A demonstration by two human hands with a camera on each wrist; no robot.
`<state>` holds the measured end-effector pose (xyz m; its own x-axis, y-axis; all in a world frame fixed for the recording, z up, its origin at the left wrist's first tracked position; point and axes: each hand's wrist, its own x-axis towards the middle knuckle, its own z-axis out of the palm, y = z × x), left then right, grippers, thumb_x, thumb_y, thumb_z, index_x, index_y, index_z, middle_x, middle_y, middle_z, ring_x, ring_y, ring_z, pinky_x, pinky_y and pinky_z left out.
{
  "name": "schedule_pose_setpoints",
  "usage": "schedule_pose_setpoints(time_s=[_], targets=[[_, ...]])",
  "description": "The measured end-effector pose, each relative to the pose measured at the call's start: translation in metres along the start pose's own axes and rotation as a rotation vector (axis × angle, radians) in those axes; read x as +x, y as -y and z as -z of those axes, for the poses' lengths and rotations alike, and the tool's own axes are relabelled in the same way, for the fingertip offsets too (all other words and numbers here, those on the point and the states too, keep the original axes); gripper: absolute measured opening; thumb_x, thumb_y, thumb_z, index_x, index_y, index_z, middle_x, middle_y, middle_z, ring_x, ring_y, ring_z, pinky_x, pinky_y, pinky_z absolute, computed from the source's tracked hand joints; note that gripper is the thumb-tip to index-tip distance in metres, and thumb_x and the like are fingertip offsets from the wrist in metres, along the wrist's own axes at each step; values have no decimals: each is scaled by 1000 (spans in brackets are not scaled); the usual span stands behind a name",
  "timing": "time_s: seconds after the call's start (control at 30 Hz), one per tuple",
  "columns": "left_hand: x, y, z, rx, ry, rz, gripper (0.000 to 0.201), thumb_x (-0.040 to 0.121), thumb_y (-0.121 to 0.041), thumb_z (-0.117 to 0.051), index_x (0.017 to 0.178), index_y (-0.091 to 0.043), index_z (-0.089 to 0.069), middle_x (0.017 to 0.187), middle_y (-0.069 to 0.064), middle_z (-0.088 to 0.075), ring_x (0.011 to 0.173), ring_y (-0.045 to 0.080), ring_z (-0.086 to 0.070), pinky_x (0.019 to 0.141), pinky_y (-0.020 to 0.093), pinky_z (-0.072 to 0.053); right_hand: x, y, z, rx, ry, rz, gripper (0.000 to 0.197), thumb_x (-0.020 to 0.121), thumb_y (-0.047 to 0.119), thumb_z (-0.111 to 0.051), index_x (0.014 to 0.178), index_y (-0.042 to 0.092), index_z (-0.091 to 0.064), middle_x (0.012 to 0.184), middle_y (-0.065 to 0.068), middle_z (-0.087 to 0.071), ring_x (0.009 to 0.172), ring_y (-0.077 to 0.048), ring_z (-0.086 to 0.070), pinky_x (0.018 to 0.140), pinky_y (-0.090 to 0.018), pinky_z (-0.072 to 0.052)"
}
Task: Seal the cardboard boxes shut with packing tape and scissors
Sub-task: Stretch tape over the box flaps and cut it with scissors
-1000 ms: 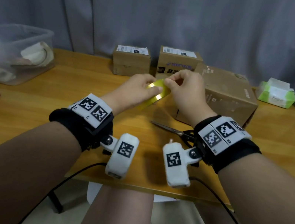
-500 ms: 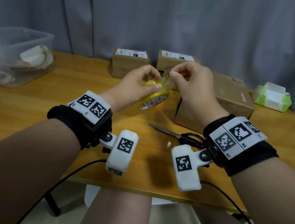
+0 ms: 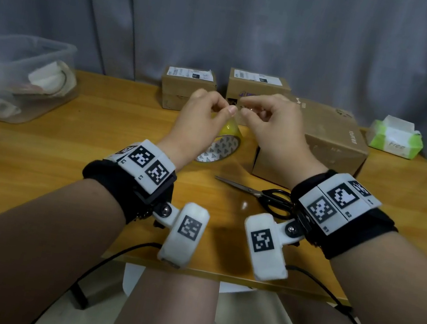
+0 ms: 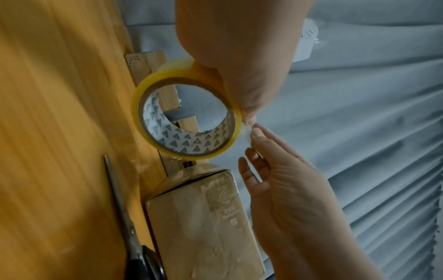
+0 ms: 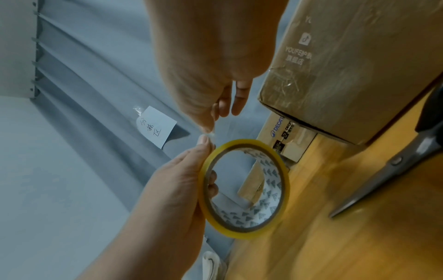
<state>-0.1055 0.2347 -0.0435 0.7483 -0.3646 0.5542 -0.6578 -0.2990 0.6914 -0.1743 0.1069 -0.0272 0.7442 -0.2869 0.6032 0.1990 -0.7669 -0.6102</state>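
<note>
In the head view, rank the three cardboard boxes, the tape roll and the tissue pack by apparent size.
1. Right cardboard box, nearest.
2-3. Middle cardboard box and left cardboard box: alike, both partly hidden.
4. Green tissue pack.
5. Yellow tape roll: partly behind the left hand, so unsure.

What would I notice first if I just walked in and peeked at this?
The yellow packing tape roll, held up above the wooden table by the left hand, while the right hand pinches at its loose end. Next, the black-handled scissors lying near the right wrist, and three cardboard boxes lined up behind.
</note>
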Motion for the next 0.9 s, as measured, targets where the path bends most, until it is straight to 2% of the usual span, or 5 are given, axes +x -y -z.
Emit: schedule_pose_setpoints(time_s=[0.27,0.47,0.63,0.77,0.9], targets=[[-8,3,6,252,-77,-199,23,93,-32,-56,98,-11,-62,105,-2,-44,88,7,-45,75,20,-40,-7,2,-6,-65,18,-61,10,90,23,-65,94,16,-70,96,7,-46,73,4,-43,67,-1,-34],[-8,9,18,409,-6,-263,28,90,-36,-58,101,-11,-62,101,-4,-39,89,10,-45,80,27,-42,-7,1,0,-230,121,-68,19,91,31,-63,79,17,-60,101,2,-47,82,-4,-43,78,-18,-33],[-4,30,24,648,73,-153,29,93,-34,-55,104,-8,-60,111,6,-43,96,20,-50,91,35,-43,0,-12,20,-616,-60,-15,42,99,46,-39,111,13,-64,115,-5,-60,109,-23,-52,98,-38,-36],[-2,48,20,878,269,-31,36,96,-31,-50,120,-5,-54,121,11,-42,108,27,-48,95,39,-39,8,-32,18,-947,273,-332,95,88,75,-14,150,4,-22,155,-16,-27,143,-30,-26,117,-51,-13],[-5,52,20,889,384,43,35,96,-24,-51,125,-4,-48,123,13,-39,109,30,-48,95,41,-39,5,-32,8,-1010,296,-278,74,97,54,-25,148,0,-25,152,-19,-33,140,-31,-31,117,-47,-19]])
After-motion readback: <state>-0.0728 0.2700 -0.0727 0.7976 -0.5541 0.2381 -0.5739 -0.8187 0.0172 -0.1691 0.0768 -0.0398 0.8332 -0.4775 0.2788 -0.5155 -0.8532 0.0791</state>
